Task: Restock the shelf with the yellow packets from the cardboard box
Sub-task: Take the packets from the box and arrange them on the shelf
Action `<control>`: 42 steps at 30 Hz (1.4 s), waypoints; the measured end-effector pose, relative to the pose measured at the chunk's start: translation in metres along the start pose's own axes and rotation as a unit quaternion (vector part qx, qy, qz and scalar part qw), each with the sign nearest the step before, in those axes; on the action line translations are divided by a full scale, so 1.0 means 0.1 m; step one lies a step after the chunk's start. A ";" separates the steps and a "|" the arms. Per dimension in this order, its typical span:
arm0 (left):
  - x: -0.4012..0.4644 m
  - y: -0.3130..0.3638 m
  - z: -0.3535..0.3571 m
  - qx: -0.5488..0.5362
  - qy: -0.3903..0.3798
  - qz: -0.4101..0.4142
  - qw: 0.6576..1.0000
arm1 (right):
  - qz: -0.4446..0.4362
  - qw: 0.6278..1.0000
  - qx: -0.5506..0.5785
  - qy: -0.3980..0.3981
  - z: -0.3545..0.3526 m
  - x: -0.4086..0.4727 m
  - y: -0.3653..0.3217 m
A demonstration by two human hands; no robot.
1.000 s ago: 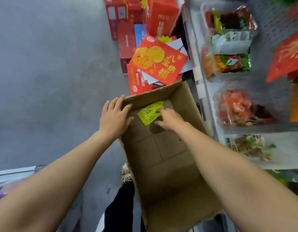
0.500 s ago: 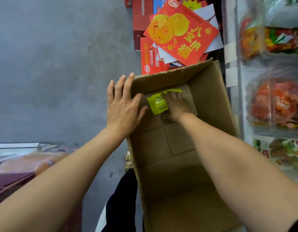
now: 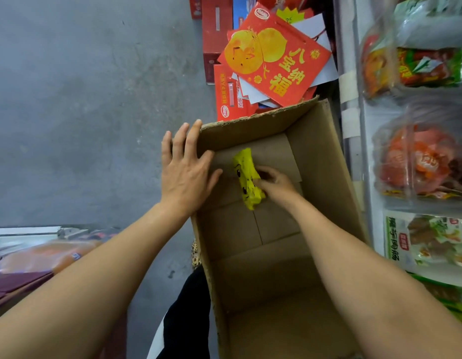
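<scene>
An open cardboard box [image 3: 325,161] stands on the floor in front of me, its brown bottom mostly bare. Deep inside it, my right hand [image 3: 275,182] pinches one yellow packet [image 3: 246,174], which is tilted up on its edge above the box bottom. My left hand [image 3: 186,169] lies flat with spread fingers over the box's left wall and rim. The shelf [image 3: 350,117] runs along the right side, holding clear bags of snacks.
Red gift bags and red cartons [image 3: 274,60] are piled just beyond the box. Bagged orange and red snacks [image 3: 419,161] and green-labelled packs [image 3: 427,242] fill the shelf at right. Grey concrete floor [image 3: 82,112] spreads to the left. A low display with wrapped goods [image 3: 38,255] sits at lower left.
My right hand has closed on the yellow packet and lifted it from lying flat to standing on edge. My left hand stays on the box's left wall.
</scene>
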State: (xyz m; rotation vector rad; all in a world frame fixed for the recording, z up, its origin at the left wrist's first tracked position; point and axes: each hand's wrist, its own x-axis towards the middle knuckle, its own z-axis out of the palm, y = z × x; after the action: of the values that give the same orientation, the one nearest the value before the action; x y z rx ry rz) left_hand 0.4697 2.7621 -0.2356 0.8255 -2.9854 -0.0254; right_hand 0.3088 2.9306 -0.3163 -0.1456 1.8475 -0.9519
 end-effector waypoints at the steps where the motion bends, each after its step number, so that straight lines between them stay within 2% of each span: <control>1: 0.00 0.00 0.00 -0.002 0.001 0.000 1.000 | 0.043 0.995 0.082 -0.032 -0.03 -0.07 0.02; 4: -0.01 -0.01 0.00 -0.001 0.000 0.002 1.000 | 0.132 0.961 0.223 -0.102 -0.08 -0.25 0.10; 8: -0.02 -0.02 0.00 0.001 -0.002 0.009 1.000 | 0.161 0.943 0.282 -0.076 0.02 -0.41 0.16; 13: -0.01 -0.02 0.01 0.001 -0.005 0.012 1.000 | 0.113 0.949 0.263 -0.128 0.09 -0.62 0.05; 18: -0.02 -0.03 0.01 -0.005 0.002 0.019 1.000 | 0.060 0.955 0.265 -0.122 0.11 -0.77 0.04; 20: -0.03 -0.04 0.02 -0.005 0.003 0.022 1.000 | 0.036 0.959 0.260 -0.110 0.09 -0.81 0.05; 25: -0.04 -0.05 0.03 -0.005 0.004 0.026 1.000 | 0.027 0.981 0.189 -0.014 0.05 -0.97 0.06; 34: -0.05 -0.06 0.03 -0.016 0.000 0.031 0.999 | -0.034 0.979 0.198 0.039 -0.06 -1.45 0.09; 38: -0.03 -0.06 -0.06 -0.004 -0.034 0.024 0.999 | -0.044 0.978 0.191 0.073 -0.12 -1.77 0.11; 42: -0.20 0.28 -0.51 -0.050 -0.072 -0.006 0.996 | -0.080 0.977 0.174 0.096 -0.32 -2.36 0.07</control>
State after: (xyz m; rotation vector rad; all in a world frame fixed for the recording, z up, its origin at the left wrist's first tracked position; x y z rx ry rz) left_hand 0.4752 2.7958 -0.1843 0.8658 -3.0822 -0.2428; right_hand 0.3982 3.0684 -0.1442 0.0144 1.8294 -1.4304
